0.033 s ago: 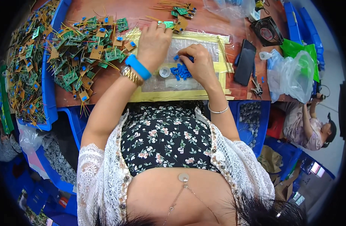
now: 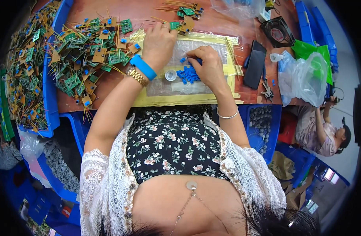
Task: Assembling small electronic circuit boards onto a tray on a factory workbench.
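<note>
Both hands are seen unmoved: left hand point(image 2: 158, 45) is pinched on a small circuit board point(image 2: 175, 26), right hand point(image 2: 207, 67) is closed over blue components point(image 2: 187, 74), so picking continues.

We see a reddish-brown wooden table point(image 2: 212, 23) under bright, even light. Blue plastic bins point(image 2: 50, 102) sit left of the working spot and below the table edge; another person point(image 2: 322, 129) sits low at right, floor grey there.

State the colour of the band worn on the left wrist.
Bright blue: the wristband sits beside a gold watch, shown best in the head view.
</note>
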`<action>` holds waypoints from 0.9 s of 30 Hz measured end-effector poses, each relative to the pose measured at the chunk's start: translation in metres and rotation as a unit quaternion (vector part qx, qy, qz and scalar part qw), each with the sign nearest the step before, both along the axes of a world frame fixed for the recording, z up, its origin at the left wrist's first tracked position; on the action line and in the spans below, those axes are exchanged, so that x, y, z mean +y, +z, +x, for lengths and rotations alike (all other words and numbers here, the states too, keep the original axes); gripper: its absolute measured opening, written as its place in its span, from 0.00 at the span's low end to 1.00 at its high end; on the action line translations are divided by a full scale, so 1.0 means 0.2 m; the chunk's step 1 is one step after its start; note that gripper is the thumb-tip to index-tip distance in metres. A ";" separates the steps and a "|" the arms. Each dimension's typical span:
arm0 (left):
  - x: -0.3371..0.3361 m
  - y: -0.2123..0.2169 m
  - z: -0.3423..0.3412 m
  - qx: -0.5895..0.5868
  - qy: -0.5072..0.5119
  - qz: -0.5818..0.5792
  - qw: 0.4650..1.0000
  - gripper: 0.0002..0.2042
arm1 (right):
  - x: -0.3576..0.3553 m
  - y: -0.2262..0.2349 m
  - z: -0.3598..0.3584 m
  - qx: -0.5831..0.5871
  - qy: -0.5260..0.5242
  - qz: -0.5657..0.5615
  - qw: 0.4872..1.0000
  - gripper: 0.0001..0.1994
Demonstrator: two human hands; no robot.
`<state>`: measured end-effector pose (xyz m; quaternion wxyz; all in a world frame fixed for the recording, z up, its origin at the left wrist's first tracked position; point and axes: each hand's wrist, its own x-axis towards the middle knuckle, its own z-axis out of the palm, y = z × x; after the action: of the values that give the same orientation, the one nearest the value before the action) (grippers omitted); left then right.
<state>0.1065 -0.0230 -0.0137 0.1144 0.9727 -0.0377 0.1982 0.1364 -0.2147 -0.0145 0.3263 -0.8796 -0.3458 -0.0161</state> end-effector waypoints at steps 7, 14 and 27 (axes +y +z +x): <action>0.05 0.09 0.00 -0.138 -0.024 -0.312 0.940 0.06 | -0.01 0.00 0.00 -0.006 0.001 0.070 0.998 0.08; 0.25 0.35 -0.19 0.009 -0.068 -0.411 0.909 0.10 | 0.05 -0.03 0.01 -0.093 0.053 0.037 0.994 0.06; 0.14 0.15 -0.21 -0.074 -0.125 0.018 0.989 0.20 | 0.10 -0.01 -0.03 -0.080 0.019 0.042 0.996 0.06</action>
<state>0.0637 0.0057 0.0167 0.1172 0.9450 -0.1706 0.2534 0.1298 -0.1937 -0.0172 0.3345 -0.8541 -0.3868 -0.0947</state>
